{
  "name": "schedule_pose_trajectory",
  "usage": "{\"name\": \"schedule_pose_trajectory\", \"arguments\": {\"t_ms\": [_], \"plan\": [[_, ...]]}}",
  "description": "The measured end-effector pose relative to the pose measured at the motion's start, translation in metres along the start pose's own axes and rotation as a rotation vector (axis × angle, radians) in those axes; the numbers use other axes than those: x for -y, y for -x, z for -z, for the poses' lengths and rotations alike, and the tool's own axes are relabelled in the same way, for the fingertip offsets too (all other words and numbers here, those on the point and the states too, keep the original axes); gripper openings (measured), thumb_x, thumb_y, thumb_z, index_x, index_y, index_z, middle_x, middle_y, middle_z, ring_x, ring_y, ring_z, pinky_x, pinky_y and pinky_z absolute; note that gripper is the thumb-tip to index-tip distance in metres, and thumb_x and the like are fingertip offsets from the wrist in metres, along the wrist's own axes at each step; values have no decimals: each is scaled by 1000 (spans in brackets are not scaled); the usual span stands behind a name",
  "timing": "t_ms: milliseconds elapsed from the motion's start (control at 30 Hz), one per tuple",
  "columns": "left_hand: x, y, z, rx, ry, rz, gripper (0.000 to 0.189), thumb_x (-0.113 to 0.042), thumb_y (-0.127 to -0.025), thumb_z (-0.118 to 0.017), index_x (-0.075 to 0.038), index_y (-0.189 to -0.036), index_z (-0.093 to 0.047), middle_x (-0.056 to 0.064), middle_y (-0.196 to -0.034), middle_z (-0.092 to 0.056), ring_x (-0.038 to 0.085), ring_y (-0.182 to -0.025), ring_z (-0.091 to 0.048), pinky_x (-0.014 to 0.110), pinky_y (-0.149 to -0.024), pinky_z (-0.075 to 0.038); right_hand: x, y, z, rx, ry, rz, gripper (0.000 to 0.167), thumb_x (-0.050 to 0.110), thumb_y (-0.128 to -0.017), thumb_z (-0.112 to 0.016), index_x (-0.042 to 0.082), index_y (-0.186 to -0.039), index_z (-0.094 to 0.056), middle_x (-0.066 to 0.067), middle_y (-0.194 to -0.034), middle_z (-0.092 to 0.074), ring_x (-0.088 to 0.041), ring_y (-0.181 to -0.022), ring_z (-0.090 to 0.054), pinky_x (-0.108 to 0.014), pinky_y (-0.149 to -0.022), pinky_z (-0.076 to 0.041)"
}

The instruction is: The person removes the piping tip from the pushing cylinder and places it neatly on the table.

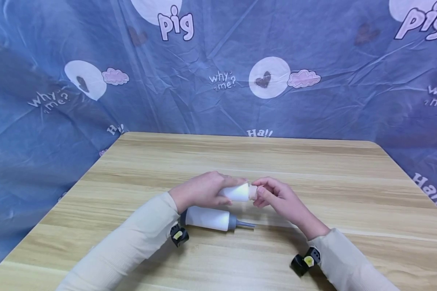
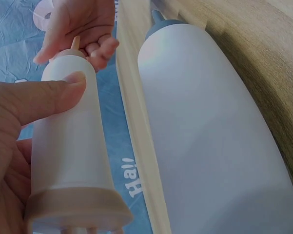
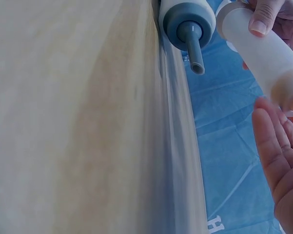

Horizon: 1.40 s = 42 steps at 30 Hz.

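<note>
My left hand [image 1: 207,189] grips a small white squeeze bottle [image 1: 236,192], its thumb lying along the side in the left wrist view. This bottle has a beige base [image 2: 78,207] and a beige cap [image 3: 286,88] with a short nozzle [image 2: 76,43]; it points toward my right hand [image 1: 278,200]. Around the cap end, the fingers of my right hand are loosely spread, with fairly straight fingers [image 3: 270,134] just under the cap in the right wrist view. Nearer to me, a larger white squeeze bottle [image 1: 207,218] lies on its side, its grey nozzle [image 3: 194,51] pointing right.
The wood-grain table [image 1: 160,161] extends around both hands. Behind it hangs a blue printed cloth [image 1: 189,97]. A small black camera sits on the left wrist [image 1: 179,235] and another black camera on the right [image 1: 305,262].
</note>
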<state>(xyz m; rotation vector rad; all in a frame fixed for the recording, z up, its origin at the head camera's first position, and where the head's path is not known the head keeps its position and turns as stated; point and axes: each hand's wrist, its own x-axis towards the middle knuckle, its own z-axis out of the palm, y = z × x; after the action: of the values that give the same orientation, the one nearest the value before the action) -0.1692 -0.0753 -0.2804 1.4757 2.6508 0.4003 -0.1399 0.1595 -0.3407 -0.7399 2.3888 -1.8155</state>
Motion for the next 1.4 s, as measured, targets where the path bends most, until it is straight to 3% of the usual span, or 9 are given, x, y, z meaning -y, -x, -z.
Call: {"name": "schedule_pose_trajectory", "arguments": {"t_ms": [200,400,667,1033,1400], "plan": [[-1,0,0,-2,1,-6,60,-18,-81,-71,-11,-136,-47,5,-132,-55,20,-100,-62,28,-85,-50,0,0,0,15,-23,-47,30,13,-97,-46,-10,-114,-51,-25,-85,-65,-27,-69,-66,-41,-64,-56],[-2,0,0,7,4,-5,61,-19,-81,-71,-11,-136,-47,5,-133,-53,20,-101,-62,27,-85,-50,-1,-1,-1,-6,-35,-47,29,10,-91,-57,-10,-112,-52,-26,-91,-65,-17,-75,-67,-36,-68,-57],[0,0,-1,-8,-5,-14,60,-18,-81,-71,-11,-136,-47,4,-135,-51,19,-105,-61,29,-88,-49,-2,0,-2,-57,36,-39,31,10,-85,-66,-2,-112,-56,-21,-105,-64,-8,-88,-65,-25,-76,-54],[0,0,-1,-5,-9,-14,61,-18,-81,-70,-11,-137,-46,4,-137,-49,20,-110,-59,29,-92,-47,-2,1,-3,-84,70,50,31,4,-81,-69,-2,-109,-58,-21,-109,-63,-2,-95,-62,-25,-76,-54],[0,-1,1,-3,1,-10,62,-17,-80,-71,-11,-137,-46,5,-136,-50,20,-108,-60,28,-91,-48,0,2,-4,-139,112,120,29,-2,-74,-73,-3,-101,-62,-19,-102,-65,-4,-87,-65,-25,-73,-55]]}}
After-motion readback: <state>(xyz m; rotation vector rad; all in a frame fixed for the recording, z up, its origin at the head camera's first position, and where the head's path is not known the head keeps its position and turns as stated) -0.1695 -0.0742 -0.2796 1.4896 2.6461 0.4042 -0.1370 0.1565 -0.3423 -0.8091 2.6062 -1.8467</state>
